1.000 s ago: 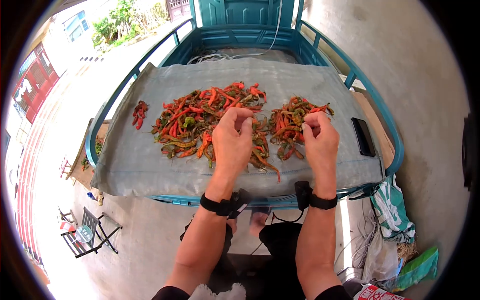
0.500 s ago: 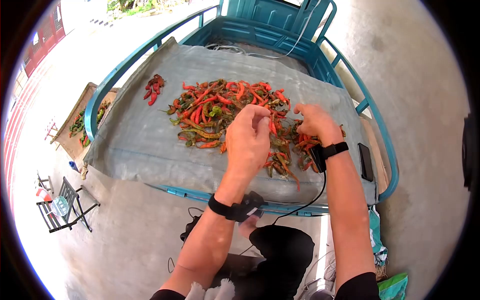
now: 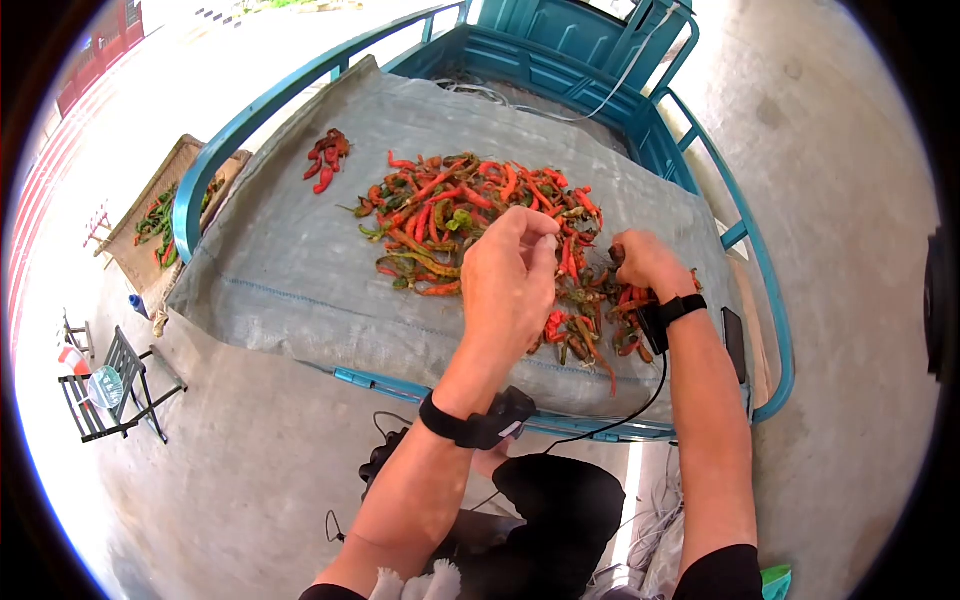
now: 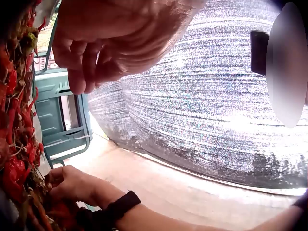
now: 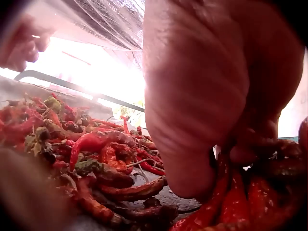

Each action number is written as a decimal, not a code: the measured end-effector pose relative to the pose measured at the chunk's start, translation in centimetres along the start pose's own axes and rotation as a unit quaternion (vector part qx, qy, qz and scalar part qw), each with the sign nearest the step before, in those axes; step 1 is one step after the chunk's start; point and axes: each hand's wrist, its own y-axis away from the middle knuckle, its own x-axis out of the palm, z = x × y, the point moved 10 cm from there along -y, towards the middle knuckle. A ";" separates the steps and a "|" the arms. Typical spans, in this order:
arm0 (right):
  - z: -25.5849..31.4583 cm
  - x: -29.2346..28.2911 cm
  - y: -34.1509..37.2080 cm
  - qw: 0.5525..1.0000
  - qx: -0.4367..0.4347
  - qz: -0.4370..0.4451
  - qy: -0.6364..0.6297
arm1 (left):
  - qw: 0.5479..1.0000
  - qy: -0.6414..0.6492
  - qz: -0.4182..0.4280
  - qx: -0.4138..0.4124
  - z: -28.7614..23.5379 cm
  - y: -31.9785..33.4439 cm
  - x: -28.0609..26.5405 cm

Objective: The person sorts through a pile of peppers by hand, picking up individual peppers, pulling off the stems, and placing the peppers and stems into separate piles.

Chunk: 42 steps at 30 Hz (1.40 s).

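My left hand (image 3: 510,285) hovers over the near side of the large heap of red, green and brown chili peppers (image 3: 430,215). Its fingers (image 4: 77,79) hang loosely curled, with nothing visible between them in the left wrist view. At the smaller pepper pile on the right, my right hand (image 3: 648,265) reaches down with bent fingers. A dark, shrivelled chili pepper (image 3: 616,255) shows at its fingertips. In the right wrist view, red peppers (image 5: 233,197) lie right under the fingers, and the hand itself hides part of the grip.
A grey woven sheet (image 3: 300,270) covers the teal cart bed (image 3: 560,60). A small group of red peppers (image 3: 325,160) lies apart at far left. A phone (image 3: 734,345) lies by the right rail. A folding chair (image 3: 120,385) stands on the floor at left.
The head view has swung, shifting the cart. My right hand has moved out over the right pile and down to the peppers; a dark pepper now shows at its fingertips. The left hand stays raised.
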 end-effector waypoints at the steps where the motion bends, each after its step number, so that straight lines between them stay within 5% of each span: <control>1: -0.4 -0.4 -0.2 1.000 -0.005 -0.020 -0.023 | 1.000 0.002 0.000 0.000 0.0 0.0 -0.1; 8: -4.5 -4.6 -0.7 0.959 -0.034 -0.202 -0.198 | 1.000 0.001 0.007 -0.002 0.0 0.1 0.2; 11: -7.3 -4.4 -1.2 0.923 0.041 -0.203 -0.325 | 1.000 0.009 0.007 0.000 0.4 0.2 0.5; 20: -10.6 -5.3 -2.0 0.873 0.076 -0.357 -0.325 | 0.999 0.006 0.043 -0.017 0.2 0.5 1.5; 29: -10.1 -1.9 -5.7 0.840 0.101 -0.209 -0.490 | 0.999 0.003 0.036 -0.011 0.1 0.7 1.9; 32: -7.5 -1.8 -4.9 0.786 0.100 -0.179 -0.583 | 0.999 0.001 0.043 -0.021 0.2 0.7 2.0; 35: -8.9 -0.9 -6.1 0.774 0.124 -0.243 -0.572 | 0.998 0.002 0.049 -0.028 0.2 0.7 2.1; 38: -9.6 -0.4 -6.7 0.797 0.126 -0.245 -0.538 | 0.999 -0.003 0.047 -0.021 0.0 0.7 2.0; 42: -9.8 -0.8 -7.2 0.898 0.124 -0.192 -0.377 | 0.999 -0.002 0.046 -0.016 0.0 0.6 1.9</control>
